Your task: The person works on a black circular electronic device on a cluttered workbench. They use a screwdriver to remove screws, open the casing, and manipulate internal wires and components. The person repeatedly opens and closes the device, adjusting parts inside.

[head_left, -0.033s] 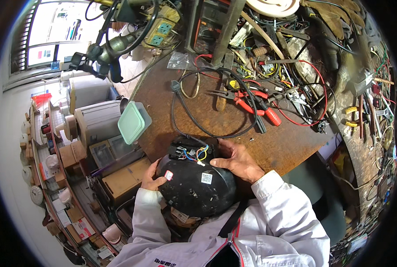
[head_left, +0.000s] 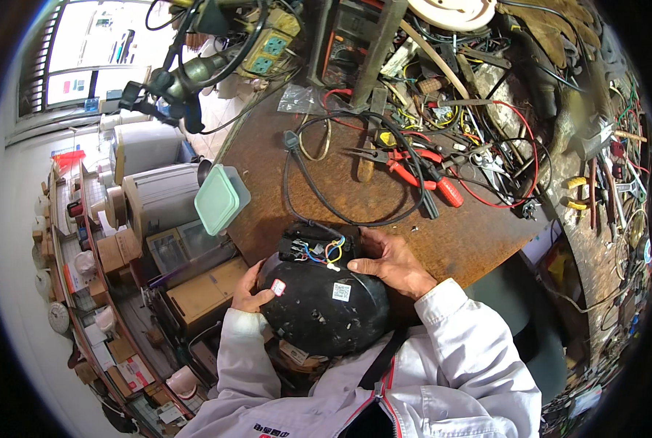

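A black, rounded appliance housing (head_left: 318, 314) rests close to my body at the table's near edge, with a white square label and a small red-and-white sticker on it. At its far end an opened compartment shows blue, yellow and red wires (head_left: 333, 252) with a white connector. My left hand (head_left: 251, 290) grips the housing's left side, thumb on top. My right hand (head_left: 395, 264) holds the far right side, its thumb by the wires and its other fingers partly hidden. From the compartment a black power cord (head_left: 307, 179) runs out and loops over the table.
On the brown table (head_left: 267, 153) lie red-handled pliers (head_left: 406, 169) and a red screwdriver (head_left: 448, 191). A multimeter (head_left: 346, 51) stands at the back. Tangled wires and tools (head_left: 479, 146) cover the right side. A green-lidded box (head_left: 218, 201) sits at the left edge.
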`<state>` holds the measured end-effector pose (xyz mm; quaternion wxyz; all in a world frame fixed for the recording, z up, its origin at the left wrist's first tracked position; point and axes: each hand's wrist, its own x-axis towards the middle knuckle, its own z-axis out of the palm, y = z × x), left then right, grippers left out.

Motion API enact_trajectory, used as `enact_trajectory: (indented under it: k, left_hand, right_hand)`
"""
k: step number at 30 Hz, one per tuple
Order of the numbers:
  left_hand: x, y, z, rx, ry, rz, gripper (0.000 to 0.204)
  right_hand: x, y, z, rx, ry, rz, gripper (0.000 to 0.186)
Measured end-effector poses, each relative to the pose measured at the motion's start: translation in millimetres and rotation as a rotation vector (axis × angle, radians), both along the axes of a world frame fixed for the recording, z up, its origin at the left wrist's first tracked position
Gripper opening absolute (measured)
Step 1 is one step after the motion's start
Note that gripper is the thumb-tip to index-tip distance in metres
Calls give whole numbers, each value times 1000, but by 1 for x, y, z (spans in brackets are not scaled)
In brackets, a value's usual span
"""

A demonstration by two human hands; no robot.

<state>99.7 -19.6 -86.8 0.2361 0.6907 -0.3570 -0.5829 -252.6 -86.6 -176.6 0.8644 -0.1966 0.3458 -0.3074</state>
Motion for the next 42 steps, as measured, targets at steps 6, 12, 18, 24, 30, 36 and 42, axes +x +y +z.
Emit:
enact_trajectory:
  k: [6, 12, 18, 24, 30, 36, 42]
  left_hand:
    - [-15, 2, 16, -25, -42, 17, 88]
    - [-4, 15, 0, -61, -58, 46, 84]
    - [6, 10, -10, -89, -16, 4, 85]
    - [18, 12, -28, -126, 57, -6, 83]
    - [26, 17, -48, -148, 74, 5, 82]
    - [25, 22, -45, -118, 9, 28, 79]
    - [18, 3, -30, -121, -9, -34, 79]
  right_hand:
    - [16, 19, -34, -88, 33, -61, 81]
    - [11, 21, 5, -381, 561, -40, 59]
    - [-20, 28, 14, -579, 1005, 46, 29]
    - [-58, 18, 5, -667, 1203, 90, 24]
    - [-95, 19, -9, -968, 1205, 224, 24]
    - [-184, 76, 57, -685, 1315, 470, 24]
    - [-107, 103, 57, -504, 1162, 298, 25]
